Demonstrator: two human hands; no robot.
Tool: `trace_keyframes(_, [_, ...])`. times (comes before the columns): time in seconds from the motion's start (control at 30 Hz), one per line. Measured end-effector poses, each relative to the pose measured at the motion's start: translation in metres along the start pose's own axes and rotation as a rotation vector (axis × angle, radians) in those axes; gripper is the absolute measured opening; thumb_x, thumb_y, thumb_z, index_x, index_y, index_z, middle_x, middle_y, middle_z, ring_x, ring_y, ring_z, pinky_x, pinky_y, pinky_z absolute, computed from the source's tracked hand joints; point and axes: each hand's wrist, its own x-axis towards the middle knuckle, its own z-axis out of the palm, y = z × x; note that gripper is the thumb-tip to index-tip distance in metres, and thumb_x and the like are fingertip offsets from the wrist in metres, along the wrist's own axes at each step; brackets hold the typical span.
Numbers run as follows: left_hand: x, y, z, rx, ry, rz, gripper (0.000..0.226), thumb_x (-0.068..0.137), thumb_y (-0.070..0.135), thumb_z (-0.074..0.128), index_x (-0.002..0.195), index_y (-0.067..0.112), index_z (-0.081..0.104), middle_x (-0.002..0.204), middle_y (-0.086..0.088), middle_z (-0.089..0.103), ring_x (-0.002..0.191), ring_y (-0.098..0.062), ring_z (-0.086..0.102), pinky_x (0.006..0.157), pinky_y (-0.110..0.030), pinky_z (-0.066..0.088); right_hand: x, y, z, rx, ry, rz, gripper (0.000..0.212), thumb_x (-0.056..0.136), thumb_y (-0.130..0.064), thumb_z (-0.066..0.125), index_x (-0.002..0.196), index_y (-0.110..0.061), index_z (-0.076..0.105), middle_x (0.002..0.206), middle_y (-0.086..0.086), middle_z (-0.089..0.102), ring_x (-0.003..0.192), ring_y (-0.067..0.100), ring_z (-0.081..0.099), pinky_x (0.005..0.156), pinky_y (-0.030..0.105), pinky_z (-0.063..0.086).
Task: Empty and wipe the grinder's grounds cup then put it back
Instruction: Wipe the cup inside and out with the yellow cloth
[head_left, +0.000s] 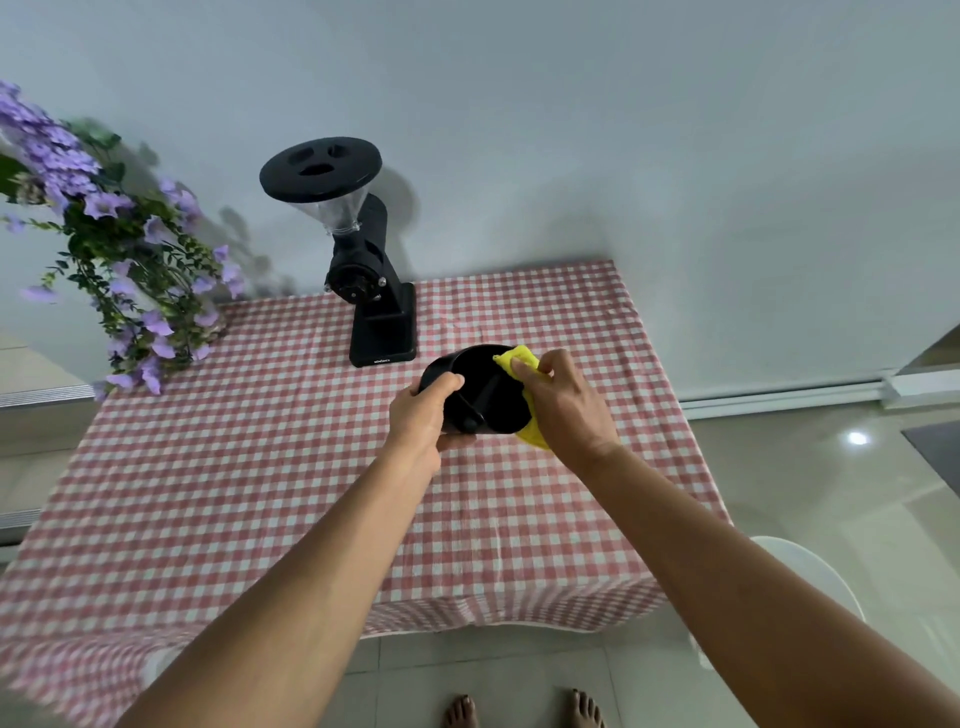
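I hold the black grounds cup (480, 389) in the air above the table, tilted with its mouth turned away from me. My left hand (428, 415) grips its left side and base. My right hand (563, 402) presses a yellow cloth (519, 361) over the cup's right rim; more of the cloth hangs below that hand. The black coffee grinder (371, 291) stands at the far edge of the table, just beyond the cup, and the platform on its base is bare.
The table carries a red-and-white checked cloth (291, 467). A bunch of purple flowers (130, 249) hangs over its far left corner. A white wall rises behind. A white chair (810, 577) stands at the right, on a tiled floor.
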Motion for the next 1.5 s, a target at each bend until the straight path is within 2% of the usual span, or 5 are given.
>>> trace_keyframes(0.4, [0.001,-0.003,-0.002,-0.075,-0.006,0.113,0.048,0.084,0.018,0.076,0.127,0.004,0.058,0.117,-0.021,0.07,0.076,-0.027,0.073,0.059,-0.038,0.062,0.029,-0.015,-0.01,0.693,0.013,0.566,0.04,0.085,-0.001,0.044,0.105,-0.015,0.075,0.088,0.004,0.072,0.079,0.018,0.067,0.057,0.025,0.051])
trace_keyframes(0.6, [0.0,-0.002,-0.003,-0.082,-0.049,0.143,0.053,0.086,0.018,0.076,0.133,0.005,0.055,0.12,-0.022,0.069,0.085,-0.03,0.072,0.061,-0.037,0.061,0.028,-0.029,-0.012,0.557,-0.055,0.471,0.032,0.093,-0.006,0.048,0.12,-0.003,0.068,0.117,0.015,0.07,0.105,0.03,0.066,0.079,0.031,0.052])
trace_keyframes(1.0, [0.011,-0.003,-0.011,-0.104,0.012,0.172,0.054,0.081,0.021,0.079,0.126,0.001,0.058,0.109,-0.02,0.072,0.067,-0.024,0.074,0.055,-0.034,0.059,0.013,-0.04,-0.012,0.509,-0.29,0.193,0.033,0.091,-0.001,0.049,0.071,-0.02,0.066,0.08,0.004,0.058,0.079,0.028,0.06,0.059,0.027,0.043])
trace_keyframes(1.17, [0.009,-0.005,-0.015,-0.043,0.009,0.184,0.054,0.08,0.018,0.081,0.127,0.007,0.055,0.114,-0.017,0.07,0.088,-0.031,0.074,0.055,-0.035,0.06,0.018,-0.017,-0.018,0.365,-0.349,-0.004,0.031,0.094,-0.002,0.051,0.112,-0.017,0.072,0.105,0.002,0.061,0.087,0.017,0.058,0.073,0.022,0.045])
trace_keyframes(1.5, [0.006,-0.007,-0.007,-0.031,-0.075,0.126,0.05,0.082,0.018,0.079,0.127,0.008,0.058,0.114,-0.017,0.071,0.068,-0.019,0.076,0.055,-0.034,0.06,0.043,0.003,-0.02,0.611,-0.021,0.349,0.04,0.093,-0.014,0.059,0.131,-0.027,0.062,0.12,0.0,0.07,0.114,0.019,0.06,0.092,0.023,0.043])
